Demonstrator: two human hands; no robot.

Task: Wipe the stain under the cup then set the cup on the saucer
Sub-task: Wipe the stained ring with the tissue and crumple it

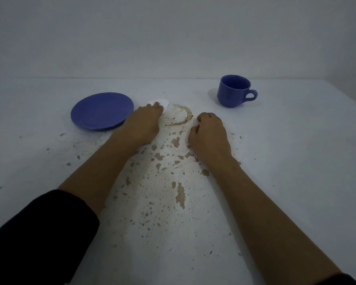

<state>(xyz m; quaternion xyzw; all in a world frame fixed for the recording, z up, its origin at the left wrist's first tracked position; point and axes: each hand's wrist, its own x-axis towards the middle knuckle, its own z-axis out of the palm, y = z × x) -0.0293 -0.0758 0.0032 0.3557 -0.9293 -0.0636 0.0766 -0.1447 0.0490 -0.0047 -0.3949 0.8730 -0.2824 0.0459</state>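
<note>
A brown ring-shaped stain [184,117] marks the white table between my two hands; its left part looks faint. My left hand [145,124] presses a small white tissue [159,102] against the table at the stain's left edge, right beside the blue saucer [102,111]. My right hand [209,133] rests on the table just right of the stain, fingers curled with nothing in them. The blue cup [233,91] stands upright on the table at the back right, handle pointing right, apart from both hands.
The white table top [296,161] has many chipped brown patches of worn paint [180,194] running from the stain toward me. A plain wall [173,38] rises behind the table's far edge.
</note>
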